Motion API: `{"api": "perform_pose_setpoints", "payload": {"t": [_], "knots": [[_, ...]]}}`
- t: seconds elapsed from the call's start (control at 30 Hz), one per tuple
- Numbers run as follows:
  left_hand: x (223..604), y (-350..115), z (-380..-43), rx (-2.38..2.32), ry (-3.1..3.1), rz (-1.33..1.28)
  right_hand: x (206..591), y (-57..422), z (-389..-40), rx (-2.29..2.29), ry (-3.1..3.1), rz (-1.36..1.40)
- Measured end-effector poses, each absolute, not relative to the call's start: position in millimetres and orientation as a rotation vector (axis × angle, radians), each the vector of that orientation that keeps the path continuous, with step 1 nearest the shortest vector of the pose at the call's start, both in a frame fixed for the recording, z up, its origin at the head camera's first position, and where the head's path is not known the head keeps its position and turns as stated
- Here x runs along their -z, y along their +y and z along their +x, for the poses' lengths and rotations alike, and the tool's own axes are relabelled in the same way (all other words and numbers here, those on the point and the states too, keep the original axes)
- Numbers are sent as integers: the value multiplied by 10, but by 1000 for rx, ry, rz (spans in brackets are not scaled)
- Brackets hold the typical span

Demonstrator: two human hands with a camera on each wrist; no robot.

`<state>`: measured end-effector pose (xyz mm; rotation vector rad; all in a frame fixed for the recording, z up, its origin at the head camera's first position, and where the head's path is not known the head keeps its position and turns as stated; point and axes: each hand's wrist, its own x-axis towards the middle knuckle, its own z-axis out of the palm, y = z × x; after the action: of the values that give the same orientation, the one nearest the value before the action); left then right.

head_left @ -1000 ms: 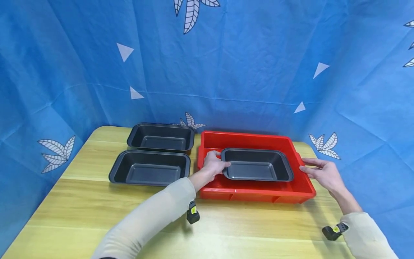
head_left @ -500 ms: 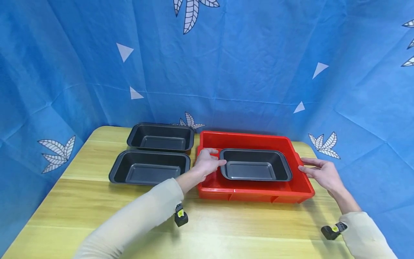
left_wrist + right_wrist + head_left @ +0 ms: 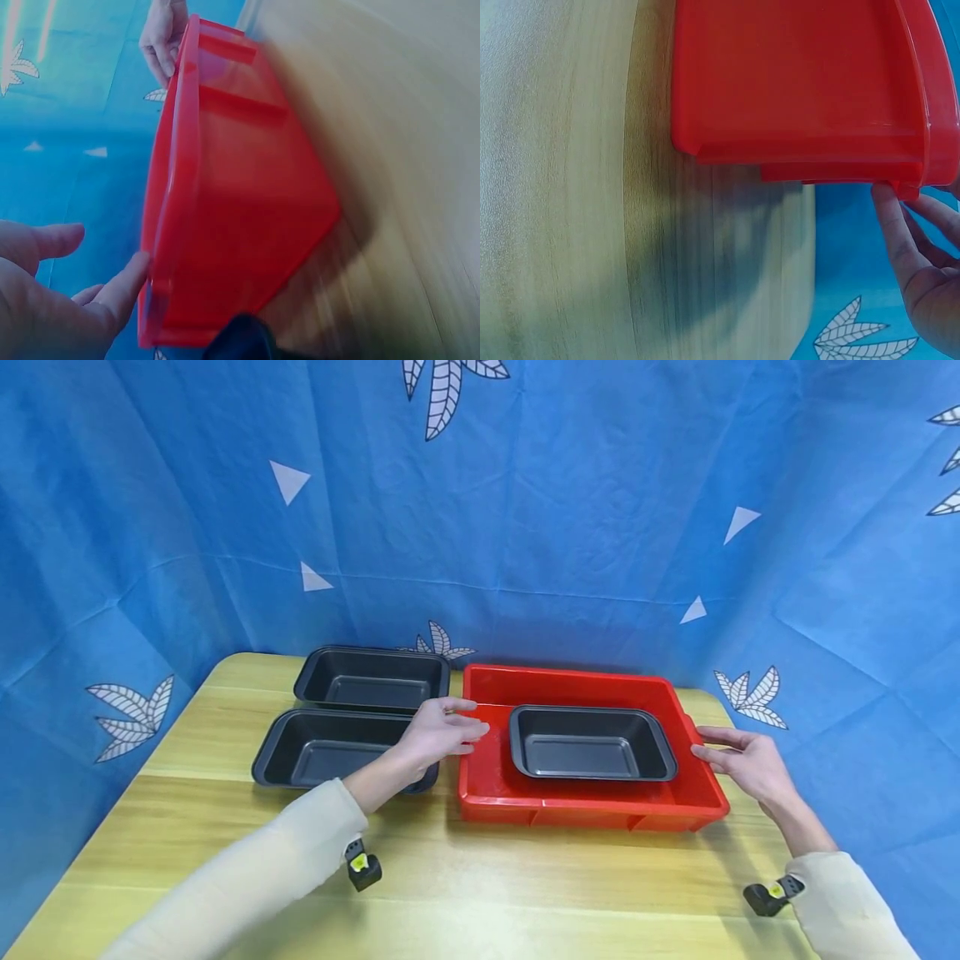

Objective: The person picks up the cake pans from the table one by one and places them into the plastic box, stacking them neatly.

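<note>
A dark loaf pan (image 3: 592, 743) sits inside the red plastic bin (image 3: 577, 815), apart from both hands. My left hand (image 3: 431, 735) is in the air between the bin's left rim and the near loaf pan (image 3: 330, 760), partly covering that pan. Its fingers are extended with nothing between them; in the left wrist view the left hand (image 3: 60, 307) is beside the bin's rim (image 3: 172, 172). On the other side, my right hand (image 3: 753, 766) holds the bin's right rim between thumb and fingers. The right wrist view has the right hand (image 3: 934, 281) at the rim's edge, fingertips partly hidden.
Behind the near pan stands another dark loaf pan (image 3: 372, 680), left of the bin. Everything rests on a wooden table (image 3: 525, 893). A blue patterned cloth (image 3: 585, 510) hangs close behind the table and along its sides.
My left hand has let go of the left end of the loaf pan in the bin and moved left, out over the bin's rim. The right hand stays on the bin.
</note>
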<state>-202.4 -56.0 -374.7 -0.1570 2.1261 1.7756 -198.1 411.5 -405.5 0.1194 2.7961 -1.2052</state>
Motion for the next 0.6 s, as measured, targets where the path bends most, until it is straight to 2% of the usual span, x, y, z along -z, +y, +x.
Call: {"api": "perform_pose_setpoints", "payload": {"t": [0.6], "knots": [[3680,-1540,-2006,-1716,2218,-59,4060,4103,-1965,1218,2782,136]]}}
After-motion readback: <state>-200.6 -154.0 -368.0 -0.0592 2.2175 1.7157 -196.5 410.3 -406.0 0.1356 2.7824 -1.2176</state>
